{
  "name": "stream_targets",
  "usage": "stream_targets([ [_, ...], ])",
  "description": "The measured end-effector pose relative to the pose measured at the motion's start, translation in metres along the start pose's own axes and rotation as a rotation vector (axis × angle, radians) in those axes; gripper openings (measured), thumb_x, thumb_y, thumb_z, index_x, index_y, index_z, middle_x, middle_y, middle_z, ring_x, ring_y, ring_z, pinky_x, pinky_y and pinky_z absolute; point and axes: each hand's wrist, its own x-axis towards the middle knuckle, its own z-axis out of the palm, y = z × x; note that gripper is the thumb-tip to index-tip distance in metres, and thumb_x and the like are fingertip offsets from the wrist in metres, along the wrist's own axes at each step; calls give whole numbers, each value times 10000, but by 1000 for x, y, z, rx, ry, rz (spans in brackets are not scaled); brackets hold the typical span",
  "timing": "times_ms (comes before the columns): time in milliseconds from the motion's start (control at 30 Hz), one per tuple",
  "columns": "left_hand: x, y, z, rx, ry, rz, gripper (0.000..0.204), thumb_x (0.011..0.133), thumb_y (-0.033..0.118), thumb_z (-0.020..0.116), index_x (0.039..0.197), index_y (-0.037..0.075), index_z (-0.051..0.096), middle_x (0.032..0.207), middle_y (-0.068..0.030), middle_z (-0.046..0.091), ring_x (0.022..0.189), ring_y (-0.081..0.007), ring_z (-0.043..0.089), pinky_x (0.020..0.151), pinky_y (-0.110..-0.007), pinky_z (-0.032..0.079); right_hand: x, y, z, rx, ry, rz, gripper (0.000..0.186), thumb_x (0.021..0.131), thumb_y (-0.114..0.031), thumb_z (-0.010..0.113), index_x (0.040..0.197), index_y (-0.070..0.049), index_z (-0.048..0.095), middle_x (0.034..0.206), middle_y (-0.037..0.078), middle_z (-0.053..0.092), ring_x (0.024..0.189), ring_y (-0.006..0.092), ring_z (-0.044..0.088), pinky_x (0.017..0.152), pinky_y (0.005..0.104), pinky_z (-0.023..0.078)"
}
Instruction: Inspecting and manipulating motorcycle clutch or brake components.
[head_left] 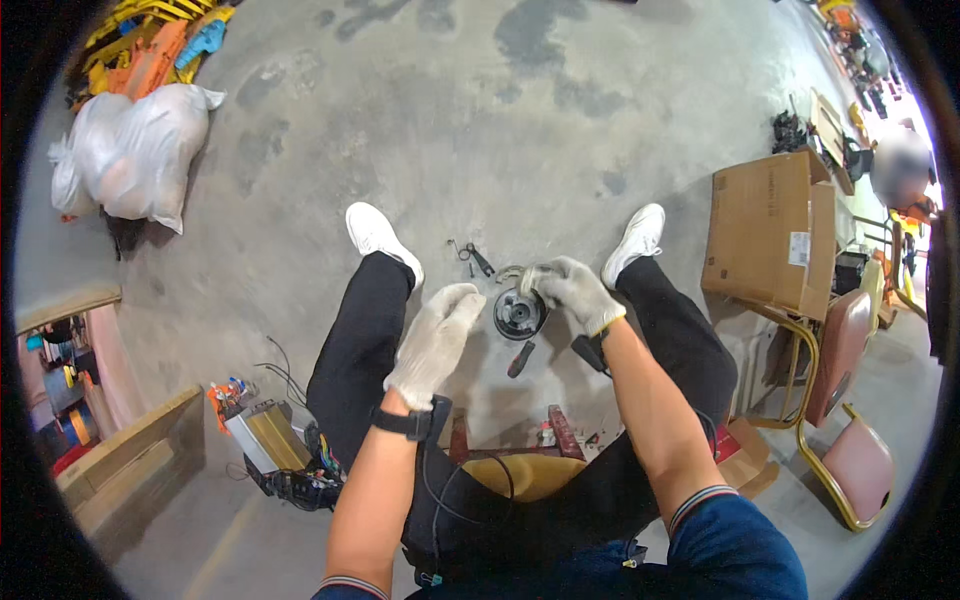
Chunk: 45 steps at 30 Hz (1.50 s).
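On the floor between my legs sits a round black metal hub with a dark center. A curved metal piece lies at its upper edge. My gloved right hand is closed at the hub's upper right, on something too hidden to make out. My gloved left hand is left of the hub, fingers curled; what they hold, if anything, is hidden. A black tool with small loose parts lies above the hub, and a dark-handled screwdriver lies below it.
Stuffed white bags and colored parts lie upper left. A cardboard box and metal-framed chairs stand right. At lower left are a wooden board and a silver electronic unit with wires. My shoes flank the hub.
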Motion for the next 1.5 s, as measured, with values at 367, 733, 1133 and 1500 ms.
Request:
stream_targets([
  [367, -105, -24, 40, -274, -488, -28, 509, 1016, 237, 655, 1401, -83, 565, 1183, -94, 681, 1020, -135, 643, 859, -286, 535, -189, -31, 30, -706, -114, -399, 394, 851, -181, 713, 1205, -14, 665, 1046, 219, 720, 1004, 346, 720, 898, 419, 548],
  [733, -142, -42, 45, -498, -450, -8, 496, 993, 185, 688, 1403, -56, 547, 1153, -78, 688, 964, -124, 678, 854, -277, 567, -237, -17, 40, 39, -183, -259, 428, 880, -141, 754, 1235, 73, 647, 1000, 120, 716, 817, 148, 679, 706, 308, 566],
  [1133, -140, -56, 47, -572, -411, 25, 472, 969, 171, 723, 1352, -42, 549, 1101, -87, 698, 889, -134, 703, 800, -302, 603, -253, -10, 45, 272, -179, -142, 308, 912, -196, 729, 1123, 27, 700, 897, 19, 674, 787, 95, 610, 700, 261, 503],
  [1500, -140, -54, 48, -627, -392, 31, 492, 965, 141, 722, 1386, -39, 542, 1106, -96, 701, 881, -151, 708, 800, -302, 601, -241, 0, 45, 364, -129, -40, 295, 919, -166, 700, 1167, -7, 681, 872, 23, 669, 727, 71, 595, 615, 222, 455],
])
